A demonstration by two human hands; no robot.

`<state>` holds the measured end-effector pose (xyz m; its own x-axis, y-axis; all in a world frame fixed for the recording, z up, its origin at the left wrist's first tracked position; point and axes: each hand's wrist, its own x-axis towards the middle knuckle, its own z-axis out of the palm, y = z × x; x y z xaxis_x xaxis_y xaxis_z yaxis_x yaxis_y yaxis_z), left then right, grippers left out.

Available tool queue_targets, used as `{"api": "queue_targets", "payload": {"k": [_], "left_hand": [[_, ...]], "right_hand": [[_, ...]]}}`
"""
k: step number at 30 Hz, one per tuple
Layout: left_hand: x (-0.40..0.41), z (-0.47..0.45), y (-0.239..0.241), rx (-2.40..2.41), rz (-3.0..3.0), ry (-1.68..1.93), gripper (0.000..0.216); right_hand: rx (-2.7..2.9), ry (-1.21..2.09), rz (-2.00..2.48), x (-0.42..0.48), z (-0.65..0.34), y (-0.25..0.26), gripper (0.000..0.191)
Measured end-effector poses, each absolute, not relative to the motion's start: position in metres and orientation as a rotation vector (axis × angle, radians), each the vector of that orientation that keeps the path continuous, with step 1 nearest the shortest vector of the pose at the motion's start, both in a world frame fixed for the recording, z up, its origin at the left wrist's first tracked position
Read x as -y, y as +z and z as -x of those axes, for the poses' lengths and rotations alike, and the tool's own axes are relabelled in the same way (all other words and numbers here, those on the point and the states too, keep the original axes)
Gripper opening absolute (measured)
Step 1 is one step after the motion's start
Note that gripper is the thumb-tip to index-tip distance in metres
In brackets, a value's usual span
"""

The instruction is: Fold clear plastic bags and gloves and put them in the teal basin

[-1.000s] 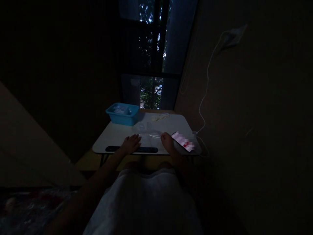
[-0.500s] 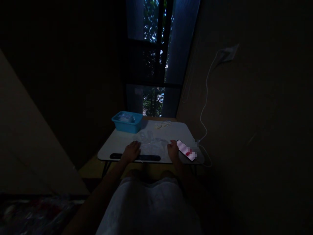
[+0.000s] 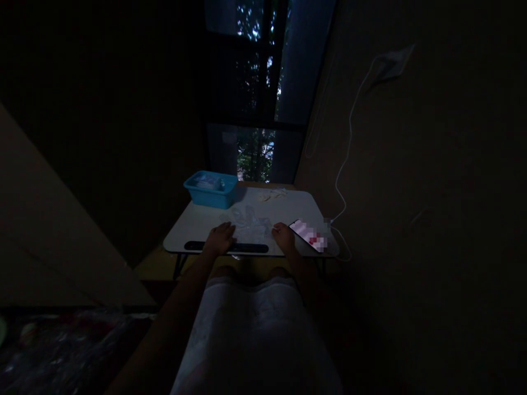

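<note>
Thin, clear, crumpled plastic, perhaps a bag (image 3: 252, 226), lies on the white folding table (image 3: 284, 211) between my hands. My left hand (image 3: 220, 238) rests palm down at its left side, fingers extended over its edge and the dark slot (image 3: 251, 248) along the table's front. At the plastic's right side, my right hand (image 3: 284, 237) is closed, thumb against the fingers, seemingly pinching its edge; dim light blurs the exact grip. A phone (image 3: 302, 230) with a lit screen lies just right of that hand.
A blue plastic basket (image 3: 212, 198) holding clear packets (image 3: 207, 181) stands at the back left. Crumpled cream-coloured pieces (image 3: 272, 195) lie near the back edge. A white cable (image 3: 349, 131) runs from the wall socket (image 3: 393, 63) down to the table's right side.
My right hand has moved left, nearer my left hand, and the plastic between them looks more bunched. My left hand stays in place. The whole view has shifted slightly.
</note>
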<state>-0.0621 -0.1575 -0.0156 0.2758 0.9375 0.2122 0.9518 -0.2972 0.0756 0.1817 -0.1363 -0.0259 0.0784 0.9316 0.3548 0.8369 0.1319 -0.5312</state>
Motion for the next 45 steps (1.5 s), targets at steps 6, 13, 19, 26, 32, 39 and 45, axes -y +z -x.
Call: {"api": "queue_targets", "payload": {"k": [6,13,19,26,32,39,45], "left_hand": [[0.157,0.061,-0.016,1.854,2.423,-0.335,0.045],[0.157,0.063,-0.017,1.823,2.425,-0.333,0.047],[0.157,0.062,-0.016,1.831,2.420,-0.338,0.047],[0.160,0.060,-0.012,1.841,2.426,-0.279,0.049],[0.164,0.058,-0.006,1.864,2.409,-0.222,0.049],[0.164,0.058,-0.006,1.863,2.402,-0.249,0.048],[0.164,0.058,-0.005,1.883,2.431,-0.234,0.050]], "right_hand": [[1.758,0.205,1.757,0.134,-0.182,-0.028,0.024],[1.747,0.264,1.734,0.137,-0.181,-0.026,0.025],[1.751,0.265,1.708,0.140,-0.181,-0.024,0.024],[1.761,0.256,1.694,0.140,-0.181,-0.026,0.024],[1.763,0.246,1.735,0.139,-0.180,-0.026,0.023],[1.785,0.222,1.732,0.142,-0.180,-0.023,0.022],[1.807,0.181,1.728,0.141,-0.180,-0.024,0.022]]}}
